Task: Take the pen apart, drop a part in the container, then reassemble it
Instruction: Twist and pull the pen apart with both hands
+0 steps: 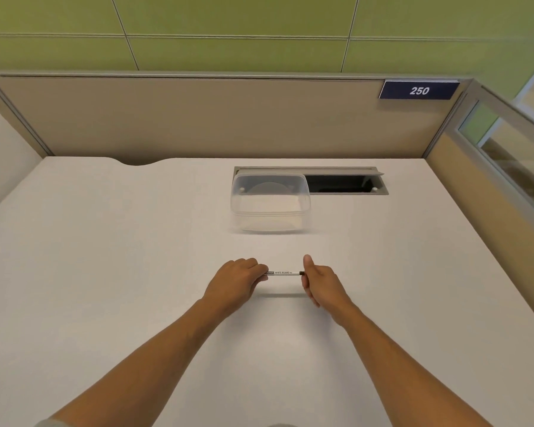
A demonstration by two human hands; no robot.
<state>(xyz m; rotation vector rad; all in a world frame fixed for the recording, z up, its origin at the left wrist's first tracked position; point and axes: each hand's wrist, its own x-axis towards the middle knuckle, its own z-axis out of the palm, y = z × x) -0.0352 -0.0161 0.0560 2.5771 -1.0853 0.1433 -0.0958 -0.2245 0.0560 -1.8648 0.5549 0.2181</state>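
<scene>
A slim white whiteboard pen (283, 273) with black print is held level a little above the white desk (136, 272), its shadow falling just below it. My left hand (236, 280) grips its left end, which is hidden inside the fingers. My right hand (318, 280) holds the right end, where a short black piece shows at the fingers; the thumb points up. A clear plastic container (270, 200) without a lid stands farther back, straight beyond the pen. It looks empty.
Behind the container a cable slot (346, 184) lies open in the desk. Beige partition walls close off the back and right side, with a dark sign reading 250 (419, 90) at the upper right. A curved notch cuts the desk's far left edge.
</scene>
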